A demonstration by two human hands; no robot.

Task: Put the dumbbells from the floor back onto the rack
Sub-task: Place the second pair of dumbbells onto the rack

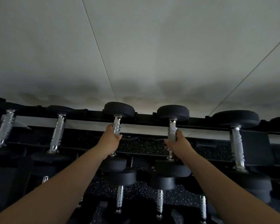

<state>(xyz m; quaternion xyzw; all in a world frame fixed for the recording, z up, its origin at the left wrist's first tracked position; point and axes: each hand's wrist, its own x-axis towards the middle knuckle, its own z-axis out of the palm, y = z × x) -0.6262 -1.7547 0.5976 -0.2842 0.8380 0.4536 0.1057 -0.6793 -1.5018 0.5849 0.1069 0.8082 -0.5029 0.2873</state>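
Two dumbbells in hand at the top rack (145,122) tier: left hand (111,141) wrapped round the left dumbbell (117,125), right hand (179,145) round the right dumbbell (172,126). Both seem nearly seated. Top tier shows five dumbbells; three handles below. Floor mostly hidden, so remainder unknown.

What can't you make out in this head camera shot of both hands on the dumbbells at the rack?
- Left hand and right hand: fingers wrap behind the chrome handles, so grip tightness is hidden.
- Left dumbbell and right dumbbell: whether their heads rest on the rack rail is lost in shadow.
- Weight markings: too dark to read.
- Floor: mostly blocked by lower dumbbells and forearms.
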